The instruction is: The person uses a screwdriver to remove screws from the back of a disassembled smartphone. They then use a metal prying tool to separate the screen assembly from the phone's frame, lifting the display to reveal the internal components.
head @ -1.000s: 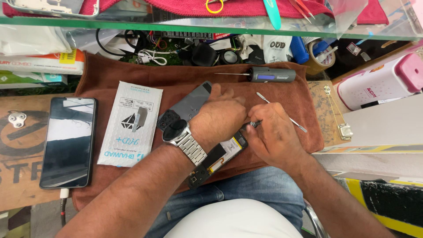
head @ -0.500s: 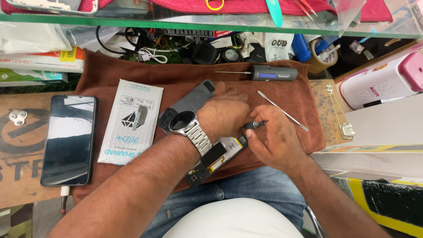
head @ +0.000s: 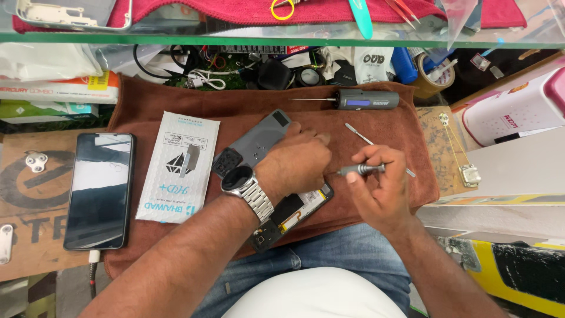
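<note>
Two hands are seen over the brown cloth [head: 176,103]. The opened phone [head: 294,209] (back off, internals exposed) is pinned flat on the cloth by the left hand [head: 297,159], fingers curled down onto it; a wristwatch [head: 244,185] is worn on that wrist. A small screwdriver [head: 360,169] is pinched in the right hand [head: 379,188], tip pointed toward the left hand's fingers. A grey back cover [head: 259,138] is laid just beyond the left hand. An electric screwdriver [head: 359,100] and a metal pry tool [head: 359,134] are lying further back on the cloth.
</note>
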